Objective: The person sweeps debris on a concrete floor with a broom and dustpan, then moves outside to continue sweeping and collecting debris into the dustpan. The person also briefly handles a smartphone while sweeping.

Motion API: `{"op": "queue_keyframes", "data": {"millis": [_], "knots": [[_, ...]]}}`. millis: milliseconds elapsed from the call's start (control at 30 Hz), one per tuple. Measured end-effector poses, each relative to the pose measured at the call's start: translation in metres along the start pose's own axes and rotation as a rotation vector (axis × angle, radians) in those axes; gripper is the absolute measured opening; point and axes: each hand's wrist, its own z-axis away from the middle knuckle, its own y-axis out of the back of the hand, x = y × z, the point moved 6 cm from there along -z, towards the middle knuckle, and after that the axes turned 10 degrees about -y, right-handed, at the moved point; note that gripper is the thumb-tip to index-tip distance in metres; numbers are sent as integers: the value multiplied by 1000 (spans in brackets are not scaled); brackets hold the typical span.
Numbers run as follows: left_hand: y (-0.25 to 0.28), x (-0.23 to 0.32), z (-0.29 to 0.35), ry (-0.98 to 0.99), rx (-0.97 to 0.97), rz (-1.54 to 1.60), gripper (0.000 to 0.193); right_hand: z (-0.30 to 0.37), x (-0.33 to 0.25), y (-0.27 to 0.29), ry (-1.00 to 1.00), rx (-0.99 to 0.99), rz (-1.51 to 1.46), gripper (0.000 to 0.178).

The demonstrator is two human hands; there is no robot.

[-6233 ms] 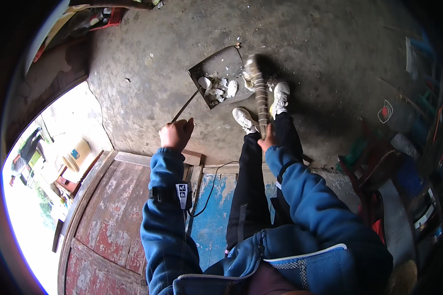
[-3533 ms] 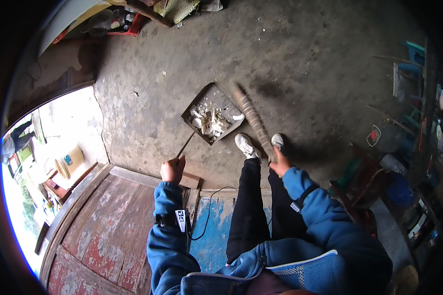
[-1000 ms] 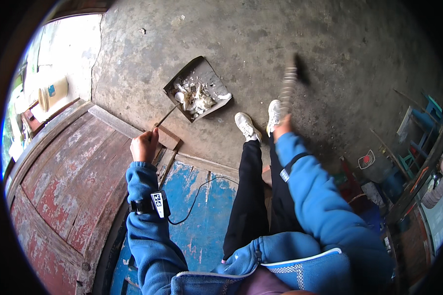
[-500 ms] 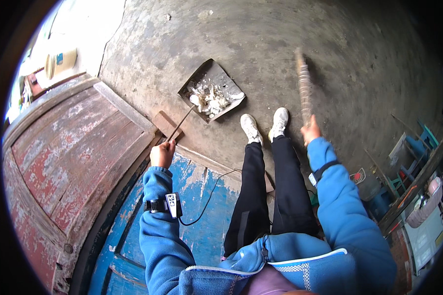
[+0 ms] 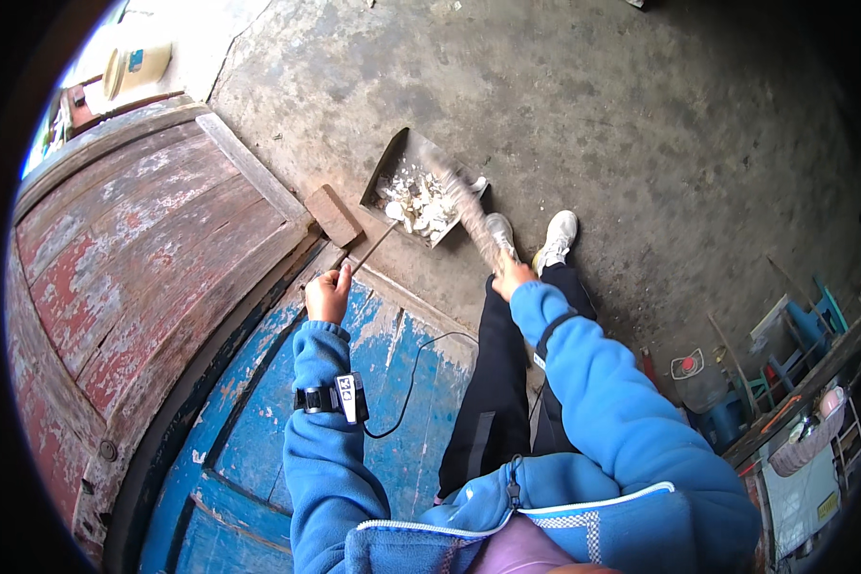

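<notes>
My left hand (image 5: pixel 329 295) is closed around the thin rod handle of a dark dustpan (image 5: pixel 412 145) lying on the concrete floor ahead of me. Pale flakes and white broken bits (image 5: pixel 419 203) cover much of the pan's bottom. In my closed right hand (image 5: pixel 515 277) is a short, bound hand broom (image 5: pixel 469 209), blurred by motion. It slants from my fist up and left, its far end over the right part of the dustpan. Because of the blur, I cannot tell whether the broom touches the pan or the bits.
A brick (image 5: pixel 334 215) lies left of the dustpan, beside a peeling red-brown wooden door (image 5: pixel 143 249). Blue-painted boards (image 5: pixel 383 402) and a black cable lie nearer me. My white shoes (image 5: pixel 557 235) stand close to the pan. Stools (image 5: pixel 813 320) and a basket (image 5: pixel 802 450) crowd the right.
My right hand has swung the broom leftward, from the bare floor at right to over the dustpan. My left hand keeps hold of the handle. The view has shifted slightly.
</notes>
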Motion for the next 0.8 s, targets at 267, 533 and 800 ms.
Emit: {"op": "queue_keyframes", "data": {"millis": [267, 533, 800], "knots": [[-18, -7, 24, -21, 38, 43, 41, 21, 50, 86, -95, 156, -15, 73], [-22, -13, 29, 130, -46, 88, 39, 8, 46, 40, -100, 64, 192, 78], [-18, 14, 28, -14, 67, 135, 42, 114, 87, 118, 75, 152, -52, 75]]}}
